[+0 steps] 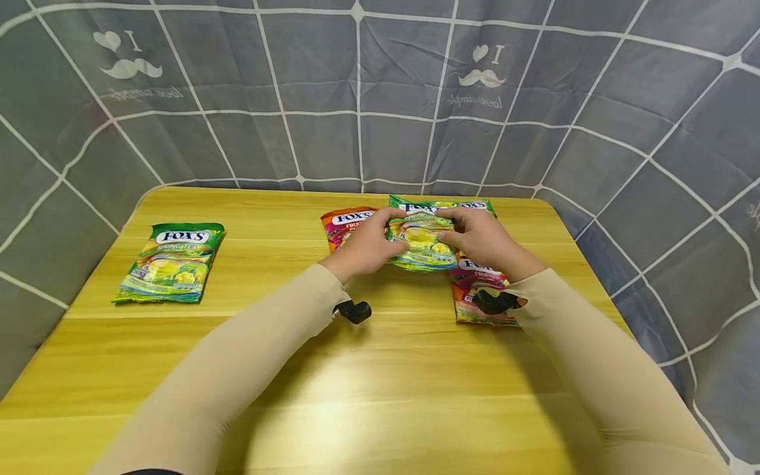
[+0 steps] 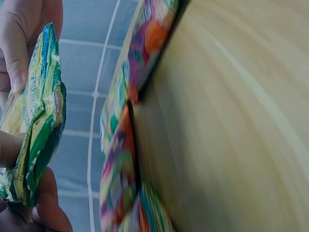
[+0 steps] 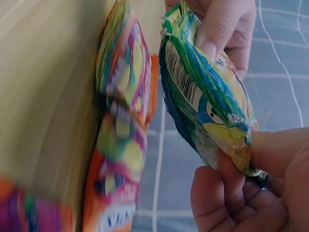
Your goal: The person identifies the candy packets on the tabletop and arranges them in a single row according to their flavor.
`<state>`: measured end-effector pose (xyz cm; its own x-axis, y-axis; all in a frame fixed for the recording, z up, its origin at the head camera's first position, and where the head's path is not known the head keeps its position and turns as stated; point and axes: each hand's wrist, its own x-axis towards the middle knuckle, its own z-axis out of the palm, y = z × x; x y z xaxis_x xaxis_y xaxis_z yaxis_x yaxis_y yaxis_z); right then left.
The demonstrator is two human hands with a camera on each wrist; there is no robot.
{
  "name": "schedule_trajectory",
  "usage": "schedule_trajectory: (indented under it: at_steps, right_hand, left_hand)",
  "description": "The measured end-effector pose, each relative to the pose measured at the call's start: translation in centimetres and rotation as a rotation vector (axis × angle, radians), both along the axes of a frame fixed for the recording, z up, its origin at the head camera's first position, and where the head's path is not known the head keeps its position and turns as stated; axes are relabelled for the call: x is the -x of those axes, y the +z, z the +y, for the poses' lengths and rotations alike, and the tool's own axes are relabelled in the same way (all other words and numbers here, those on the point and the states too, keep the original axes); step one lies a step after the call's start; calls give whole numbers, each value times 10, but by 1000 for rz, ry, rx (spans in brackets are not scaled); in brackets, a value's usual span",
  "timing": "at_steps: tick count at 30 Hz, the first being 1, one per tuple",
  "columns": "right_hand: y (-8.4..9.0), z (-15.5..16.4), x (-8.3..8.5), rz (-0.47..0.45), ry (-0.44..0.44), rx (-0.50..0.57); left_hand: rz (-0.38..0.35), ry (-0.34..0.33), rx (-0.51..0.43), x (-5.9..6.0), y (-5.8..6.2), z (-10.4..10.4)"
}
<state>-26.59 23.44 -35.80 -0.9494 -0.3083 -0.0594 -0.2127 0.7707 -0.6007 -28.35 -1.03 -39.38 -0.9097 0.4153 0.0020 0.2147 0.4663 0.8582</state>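
Both hands hold one green FOX'S candy bag (image 1: 421, 245) upright above the table, toward its far side. My left hand (image 1: 369, 243) pinches its left edge, thumb in front and fingers behind. On the opposite edge, my right hand (image 1: 483, 239) grips it the same way. In the left wrist view the candy bag (image 2: 41, 116) is seen edge-on, between the thumb and fingers. The right wrist view shows the barcode side of the bag (image 3: 193, 92), with the right fingers (image 3: 212, 198) curled under its lower end.
A red-orange FOX'S bag (image 1: 335, 227) lies behind the left hand, and another (image 1: 477, 303) lies under the right wrist. Behind the held bag, a second green bag (image 1: 483, 206) partly shows. A further green bag (image 1: 172, 264) lies at the table's left. Grey checked cloth (image 1: 320, 145) surrounds the wooden table (image 1: 356, 396).
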Motion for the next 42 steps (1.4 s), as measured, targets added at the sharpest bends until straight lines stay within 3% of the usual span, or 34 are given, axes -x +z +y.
schedule_trajectory:
  at_steps: [14,26,33,42]
  right_hand:
    - [-27,-108,28,-26,109,-12]
    - [-52,-183,37,-4,195,-80]
    - [-65,-206,29,-10,291,-218]
    - [-70,-223,16,91,383,-505]
  left_hand:
    - [-40,61,144,6,-11,-103]
    - [-65,98,305,-4,-18,-172]
    - [-55,60,463,-11,-22,-196]
    - [-32,39,674,-15,-18,-219]
